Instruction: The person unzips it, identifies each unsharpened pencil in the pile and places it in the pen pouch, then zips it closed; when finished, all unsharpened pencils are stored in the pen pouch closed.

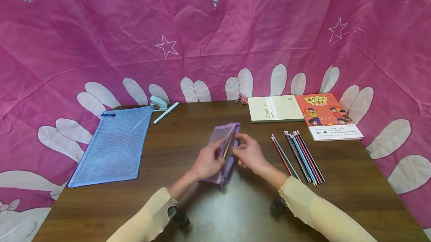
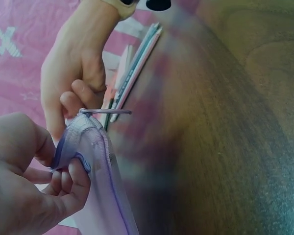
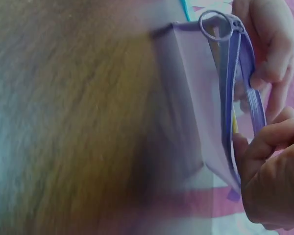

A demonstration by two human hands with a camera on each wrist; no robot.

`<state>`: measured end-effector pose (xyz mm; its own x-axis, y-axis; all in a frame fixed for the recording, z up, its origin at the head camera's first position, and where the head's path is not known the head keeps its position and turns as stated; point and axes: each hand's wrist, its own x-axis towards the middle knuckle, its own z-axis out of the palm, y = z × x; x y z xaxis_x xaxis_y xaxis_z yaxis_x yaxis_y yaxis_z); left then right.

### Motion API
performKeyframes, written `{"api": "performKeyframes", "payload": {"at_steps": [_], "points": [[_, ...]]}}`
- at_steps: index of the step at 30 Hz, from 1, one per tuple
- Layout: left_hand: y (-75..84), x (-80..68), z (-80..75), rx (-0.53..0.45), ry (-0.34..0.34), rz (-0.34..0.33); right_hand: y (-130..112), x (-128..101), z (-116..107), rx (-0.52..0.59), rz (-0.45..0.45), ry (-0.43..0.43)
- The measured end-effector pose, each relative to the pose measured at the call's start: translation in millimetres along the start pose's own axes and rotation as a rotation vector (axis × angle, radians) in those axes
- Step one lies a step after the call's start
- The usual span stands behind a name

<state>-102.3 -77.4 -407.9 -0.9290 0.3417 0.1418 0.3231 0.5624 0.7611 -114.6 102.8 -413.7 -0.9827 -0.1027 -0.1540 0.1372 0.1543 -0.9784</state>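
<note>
A purple see-through zip pouch [image 1: 214, 134] stands on its side between my hands, its zipper side gaping. My left hand [image 1: 209, 161] pinches one zipper edge between thumb and fingers. On the other edge, my right hand [image 1: 250, 153] has its thumb and fingers at the zipper tape, seen closely in the right wrist view, where that hand [image 3: 274, 171] is at lower right. A zipper ring [image 3: 215, 25] hangs at the end nearest the body. Through the opening shows a thin yellowish strip [image 3: 234, 122], partly hidden by the pouch edge.
Several pencils [image 1: 304, 159] lie to the right of the right hand. Behind them are a Gambit notebook [image 1: 286, 109] and an orange book [image 1: 323, 111]. A blue mesh zip folder [image 1: 112, 144] lies left, with a light-blue stapler [image 1: 159, 103], pen [image 1: 166, 113] and pink clip [image 1: 243, 99] at the back.
</note>
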Motion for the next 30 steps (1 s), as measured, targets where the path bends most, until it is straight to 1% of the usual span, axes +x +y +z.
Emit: {"api": "performKeyframes", "payload": {"at_steps": [5,7,9,12,15,19,21,23,26,28,30], "points": [[-1.0,-0.9,-8.4,-0.084,0.072,-0.012,-7.2,-4.2,-19.6,0.016,-0.006,0.004],[-1.7,-1.4,-12.0,-0.122,0.091,-0.037,-9.6,-6.3,-29.5,0.010,-0.012,0.011],[-2.7,-1.8,-14.1,-0.149,0.091,-0.058,-10.8,-8.1,-40.4,-0.006,-0.016,0.026],[-3.2,-1.6,-15.8,-0.170,0.069,-0.081,-9.7,-9.9,-57.5,-0.034,-0.023,0.041],[-2.4,-0.9,-16.5,-0.195,0.055,-0.080,-6.9,-11.0,-73.5,-0.065,-0.021,0.055],[-0.7,-0.2,-16.8,-0.216,0.084,-0.084,-3.2,-13.9,-93.8,-0.100,-0.011,0.060],[-0.4,0.3,-16.3,-0.189,0.086,-0.084,-2.2,-16.3,-105.6,-0.128,-0.008,0.058],[-0.5,0.9,-15.6,-0.147,0.071,-0.067,-1.5,-19.1,-119.7,-0.168,-0.009,0.054],[1.4,2.2,-15.9,-0.058,0.064,-0.011,-0.6,-22.0,-143.7,-0.235,-0.017,0.042],[3.1,2.9,-17.1,-0.003,0.079,0.034,0.1,-23.2,-160.4,-0.298,-0.023,0.044],[4.8,3.0,-18.6,0.044,0.105,0.064,1.6,-24.0,-176.2,-0.369,-0.028,0.048]]}}
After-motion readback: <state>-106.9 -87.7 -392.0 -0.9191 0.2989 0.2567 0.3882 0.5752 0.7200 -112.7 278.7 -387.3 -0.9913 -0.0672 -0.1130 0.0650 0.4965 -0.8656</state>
